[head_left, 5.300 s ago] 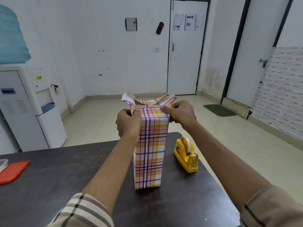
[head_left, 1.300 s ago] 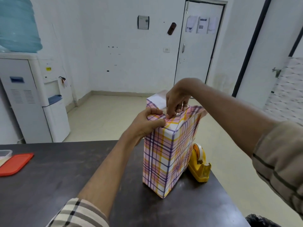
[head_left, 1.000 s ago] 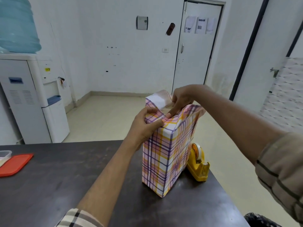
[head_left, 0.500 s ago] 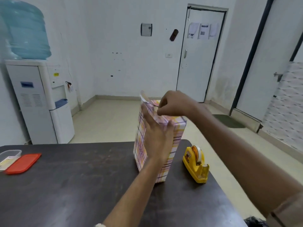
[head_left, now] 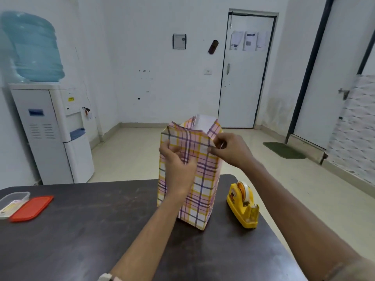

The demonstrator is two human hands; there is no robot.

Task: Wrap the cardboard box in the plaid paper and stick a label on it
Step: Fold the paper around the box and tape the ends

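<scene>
A wrapped box (head_left: pixel 203 189) stands upright on the dark bench (head_left: pixel 81 240), every visible side covered in plaid paper (head_left: pixel 205 159). At the top, loose flaps rise above both grips, and the far one shows its white underside.

The left grip (head_left: pixel 178 165) lies against the near face of the box. Its thumb is at the left edge and its fingers are spread on the paper, pressing rather than closing round anything.

The right grip (head_left: pixel 229 149) is level with it at the upper right corner. Its fingers are curled and its thumb and fingertips pinch a fold of the paper there. A small pale scrap shows between those fingers; what it is cannot be made out.

A yellow tape dispenser (head_left: pixel 242 205) sits on the bench below and just right of the right grip, beside the box but apart from it. Well to the left of the left grip, at the bench's edge, a clear container (head_left: pixel 12 201) touches a red lid (head_left: pixel 31 207). Beyond the left grip, against the wall, stands a water dispenser (head_left: pixel 50 130).
</scene>
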